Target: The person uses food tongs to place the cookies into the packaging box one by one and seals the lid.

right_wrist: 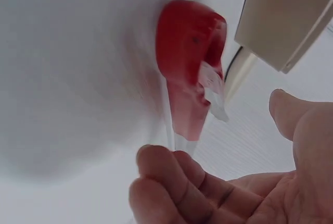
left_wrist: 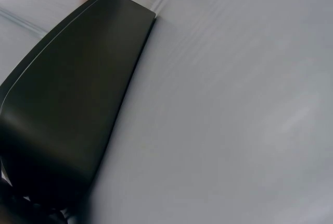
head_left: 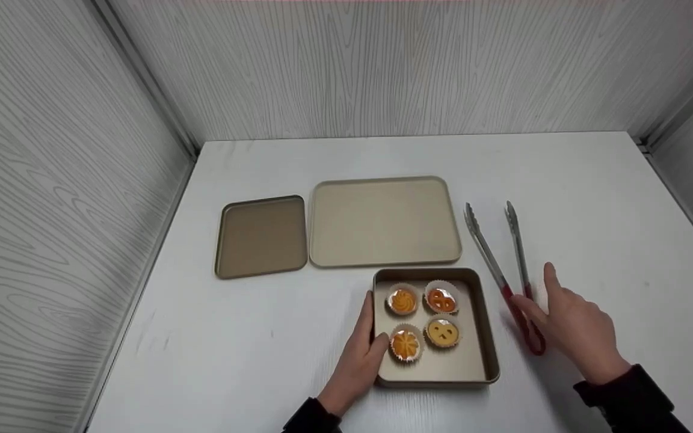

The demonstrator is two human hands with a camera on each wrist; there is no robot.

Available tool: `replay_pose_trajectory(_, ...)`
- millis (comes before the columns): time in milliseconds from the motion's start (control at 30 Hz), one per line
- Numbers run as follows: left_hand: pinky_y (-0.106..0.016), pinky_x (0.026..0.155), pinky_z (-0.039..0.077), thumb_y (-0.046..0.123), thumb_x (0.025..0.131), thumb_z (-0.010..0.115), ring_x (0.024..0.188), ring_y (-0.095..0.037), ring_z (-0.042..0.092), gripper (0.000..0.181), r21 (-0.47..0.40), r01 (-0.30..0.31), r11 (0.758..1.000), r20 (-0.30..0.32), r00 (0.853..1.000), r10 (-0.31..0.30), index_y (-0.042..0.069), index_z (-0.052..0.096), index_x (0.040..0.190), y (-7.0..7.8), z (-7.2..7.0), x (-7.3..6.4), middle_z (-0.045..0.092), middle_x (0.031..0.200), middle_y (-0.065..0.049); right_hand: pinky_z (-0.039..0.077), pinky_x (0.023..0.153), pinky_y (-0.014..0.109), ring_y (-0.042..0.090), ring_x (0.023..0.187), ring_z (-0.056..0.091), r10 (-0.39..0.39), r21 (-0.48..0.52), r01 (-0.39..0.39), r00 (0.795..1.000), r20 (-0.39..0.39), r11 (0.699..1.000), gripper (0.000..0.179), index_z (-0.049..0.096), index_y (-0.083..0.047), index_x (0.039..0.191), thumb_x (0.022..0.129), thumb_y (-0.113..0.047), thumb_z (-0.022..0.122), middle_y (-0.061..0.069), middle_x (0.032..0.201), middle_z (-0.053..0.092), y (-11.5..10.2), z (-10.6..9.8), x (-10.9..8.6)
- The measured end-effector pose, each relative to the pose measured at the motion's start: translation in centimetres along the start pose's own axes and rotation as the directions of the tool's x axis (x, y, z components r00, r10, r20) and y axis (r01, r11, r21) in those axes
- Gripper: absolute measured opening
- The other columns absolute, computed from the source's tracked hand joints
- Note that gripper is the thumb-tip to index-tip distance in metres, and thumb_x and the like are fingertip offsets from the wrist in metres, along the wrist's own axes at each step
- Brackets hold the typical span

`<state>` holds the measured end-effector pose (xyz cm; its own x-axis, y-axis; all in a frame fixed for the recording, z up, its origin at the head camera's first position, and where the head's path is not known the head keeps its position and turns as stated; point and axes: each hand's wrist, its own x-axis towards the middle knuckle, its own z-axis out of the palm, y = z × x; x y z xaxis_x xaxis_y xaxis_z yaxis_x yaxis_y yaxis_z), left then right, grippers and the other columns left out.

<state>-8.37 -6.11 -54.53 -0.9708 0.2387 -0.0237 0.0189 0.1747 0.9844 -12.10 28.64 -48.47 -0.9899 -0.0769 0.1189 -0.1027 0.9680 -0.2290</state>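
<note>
A deep square baking pan (head_left: 431,373) lies on the table with several small tarts in paper cups inside, among them a swirled tart (head_left: 403,300). My left hand (head_left: 355,355) grips the pan's left wall, its thumb at the rim and its fingers along the outside. The dark outer pan wall (left_wrist: 78,88) fills much of the left wrist view. Right of the pan lie metal tongs with red handles (head_left: 535,340), arms spread apart. Over the tongs is my right hand (head_left: 581,331), thumb apart from the loosely bent fingers, with nothing held.
Behind the pan lies a large shallow rectangular tray (head_left: 382,222). A smaller brown tray (head_left: 262,237) sits beside it on the left. The white table (head_left: 202,349) is bordered by wood-grain panels (head_left: 352,66) at the back and sides.
</note>
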Motion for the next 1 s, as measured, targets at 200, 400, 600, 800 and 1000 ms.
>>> replay_pose_trajectory(200, -0.043, 0.126, 0.008, 0.008, 0.103, 0.043, 0.156, -0.013, 0.004, 0.076, 0.016, 0.006, 1.000, -0.005, 1.000, -0.006, 0.010, -0.001, 0.165, 0.1, 0.0, -0.1, 0.002, 0.172, -0.002, 0.029, 0.037, 0.030, 0.017, 0.043, 0.037, -0.170, -0.045, 0.164, 0.958, -0.230, 0.985, 0.081, 0.048, 0.008, 0.144, 0.084, -0.032, 0.083, 0.020, 0.070, 0.058, 0.2, 0.3, -0.8)
replay_pose_trajectory(400, -0.044, 0.126, 0.007, 0.009, 0.104, 0.042, 0.156, -0.013, 0.003, 0.076, 0.007, 0.000, 1.000, 0.002, 1.000, 0.000, 0.010, -0.002, 0.165, 0.0, 0.0, -0.1, 0.001, 0.172, -0.002, 0.051, 0.055, 0.053, 0.041, 0.066, 0.061, -0.233, -0.043, 0.230, 0.935, -0.266, 0.972, 0.080, 0.049, 0.007, 0.146, 0.082, -0.028, 0.084, 0.030, 0.092, 0.068, 0.1, 0.4, -1.3)
replay_pose_trajectory(600, -0.044, 0.126, 0.007, 0.009, 0.104, 0.044, 0.156, -0.014, 0.003, 0.077, -0.004, -0.005, 1.000, 0.004, 1.000, 0.005, 0.010, -0.002, 0.165, 0.1, -0.1, -0.1, 0.001, 0.172, -0.003, 0.054, 0.076, 0.060, 0.047, 0.091, 0.066, -0.246, -0.016, 0.248, 0.944, -0.220, 0.969, 0.082, 0.046, 0.004, 0.150, 0.085, -0.029, 0.082, 0.032, 0.118, 0.068, -0.8, 0.2, -1.7)
replay_pose_trajectory(800, -0.043, 0.126, 0.007, 0.013, 0.104, 0.046, 0.156, -0.014, 0.004, 0.077, 0.000, 0.007, 1.000, 0.003, 1.000, -0.007, 0.010, -0.001, 0.165, 0.1, -0.1, -0.1, 0.002, 0.173, -0.004, 0.055, 0.074, 0.053, 0.037, 0.089, 0.066, -0.264, 0.024, 0.275, 0.942, -0.207, 0.961, 0.078, 0.048, 0.002, 0.150, 0.086, -0.027, 0.082, 0.023, 0.105, 0.071, -2.0, 0.3, -2.4)
replay_pose_trajectory(1000, -0.044, 0.126, 0.007, 0.017, 0.106, 0.047, 0.157, -0.016, 0.004, 0.077, -0.016, 0.021, 1.000, 0.013, 1.000, -0.021, 0.010, 0.000, 0.165, 0.1, -0.4, -0.1, 0.002, 0.172, -0.005, 0.047, 0.058, 0.037, 0.020, 0.070, 0.055, -0.170, 0.092, 0.174, 0.984, -0.050, 0.981, 0.069, 0.052, 0.001, 0.147, 0.092, -0.034, 0.076, 0.005, 0.076, 0.064, -3.6, 0.6, -2.6)
